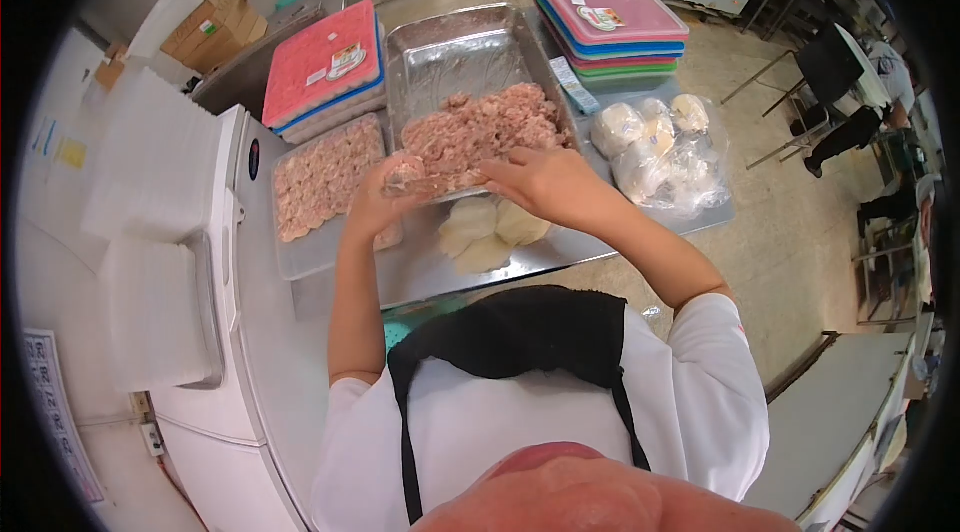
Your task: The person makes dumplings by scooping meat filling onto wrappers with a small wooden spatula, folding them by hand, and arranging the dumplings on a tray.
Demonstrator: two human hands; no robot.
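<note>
A deep metal tray point(450, 32) holds a mound of ground meat point(490, 127) in its near half. My left hand point(378, 200) is at the tray's near left corner, its fingers curled round a small portion of meat point(403, 170). At the near edge of the mound, my right hand point(535, 182) touches the meat with its fingertips; whether anything is between them is hidden. Pale round discs point(485, 232) lie overlapping on the metal table, just below the tray. To the left, a clear plastic container point(320, 257) is filled with rows of meat portions point(325, 172).
Lidded containers point(320, 62) with a red top stand at the back left, and a taller stack point(610, 17) at the back right. A plastic bag with white dough-like balls point(660, 152) lies on the right. A person's leg point(845, 137) shows far right.
</note>
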